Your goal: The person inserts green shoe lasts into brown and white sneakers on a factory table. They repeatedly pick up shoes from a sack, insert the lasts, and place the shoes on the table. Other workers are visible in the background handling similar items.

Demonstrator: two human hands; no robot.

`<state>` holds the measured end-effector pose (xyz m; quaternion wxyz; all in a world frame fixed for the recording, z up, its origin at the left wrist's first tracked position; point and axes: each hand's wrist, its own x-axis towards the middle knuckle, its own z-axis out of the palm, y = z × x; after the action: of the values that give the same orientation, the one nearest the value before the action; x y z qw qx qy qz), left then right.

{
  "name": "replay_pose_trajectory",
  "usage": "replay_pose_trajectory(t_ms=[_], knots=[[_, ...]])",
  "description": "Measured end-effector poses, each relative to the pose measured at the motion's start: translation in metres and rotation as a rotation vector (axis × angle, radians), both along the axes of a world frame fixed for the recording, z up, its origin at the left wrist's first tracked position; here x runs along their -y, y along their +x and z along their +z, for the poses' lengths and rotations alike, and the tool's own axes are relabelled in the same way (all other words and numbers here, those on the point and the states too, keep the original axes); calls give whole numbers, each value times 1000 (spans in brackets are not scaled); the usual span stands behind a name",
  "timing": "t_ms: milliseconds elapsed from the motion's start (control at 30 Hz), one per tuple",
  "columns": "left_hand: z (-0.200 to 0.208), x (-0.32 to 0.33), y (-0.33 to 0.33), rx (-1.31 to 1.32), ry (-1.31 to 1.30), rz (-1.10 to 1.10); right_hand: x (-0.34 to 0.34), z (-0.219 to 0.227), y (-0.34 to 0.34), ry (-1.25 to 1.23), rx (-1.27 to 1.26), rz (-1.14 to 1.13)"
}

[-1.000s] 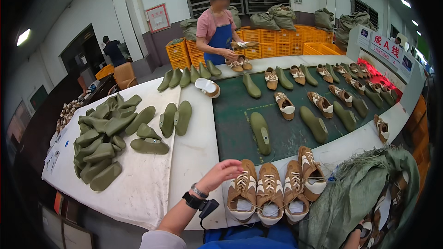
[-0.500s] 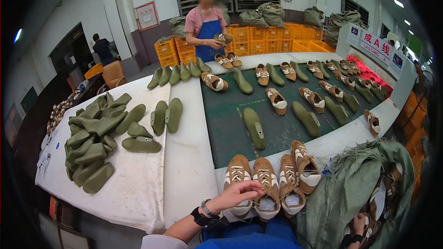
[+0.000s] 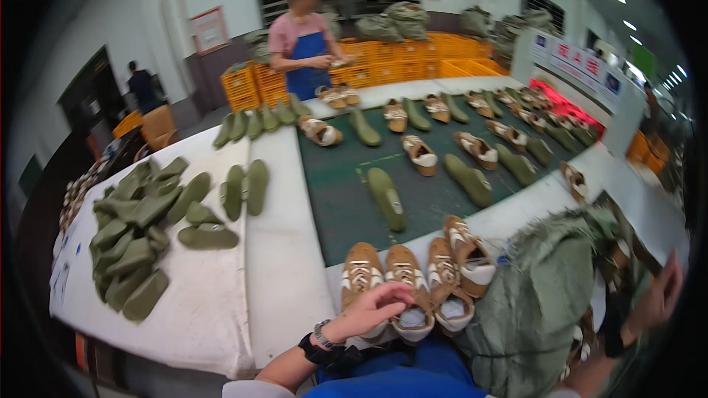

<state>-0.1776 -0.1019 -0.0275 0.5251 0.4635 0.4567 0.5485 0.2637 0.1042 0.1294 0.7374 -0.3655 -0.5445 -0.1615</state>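
Observation:
My left hand (image 3: 375, 311), its fingers loosely bent and apart, hovers over the heel ends of brown-and-white lace-up sneakers (image 3: 402, 269) at the table's near edge. White paper shows inside some of these shoes. Nothing can be seen in that hand. At the far right, my right hand (image 3: 658, 296) is raised and smeared by motion. It is beside the lower edge of a flat grey sheet (image 3: 653, 210); whether it grips the sheet is unclear. Between my arms a green woven sack (image 3: 549, 287) stands open on its right side, with more shoes partly visible in it.
Green shoe lasts (image 3: 140, 210) lie heaped on the white table (image 3: 287, 265) at left. Sneakers and lasts are spread over the dark green belt (image 3: 332, 199). Across the table a co-worker (image 3: 302, 44) in a blue apron handles something. Orange crates (image 3: 398, 59) line the wall.
My right hand has come up out of the sack to the right, and the grey sheet now shows beside it. My left hand stays over the shoes. The view has shifted slightly right.

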Motion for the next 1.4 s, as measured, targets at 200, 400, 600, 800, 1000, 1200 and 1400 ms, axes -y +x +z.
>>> replay_pose_trajectory(t_ms=[200,400,600,800,1000,1200,1400], knots=[[14,1,19,533,168,15,12,-17,-186,-416,88,748],[6,29,0,634,-1,278,3,-55,-248,-623,-39,1266],[-14,44,1,453,7,264,-14,-81,-252,-913,-96,1624],[-17,47,-9,751,-149,480,-22,-108,-250,-1132,-692,2014],[0,56,-61,525,21,404,-12,-108,-248,-1237,-294,1561],[23,9,-243,-953,2,860,-9,-118,-139,-1047,-131,1092],[-34,-43,-348,-1326,-259,996,-62,-180,31,-834,-9,359]])
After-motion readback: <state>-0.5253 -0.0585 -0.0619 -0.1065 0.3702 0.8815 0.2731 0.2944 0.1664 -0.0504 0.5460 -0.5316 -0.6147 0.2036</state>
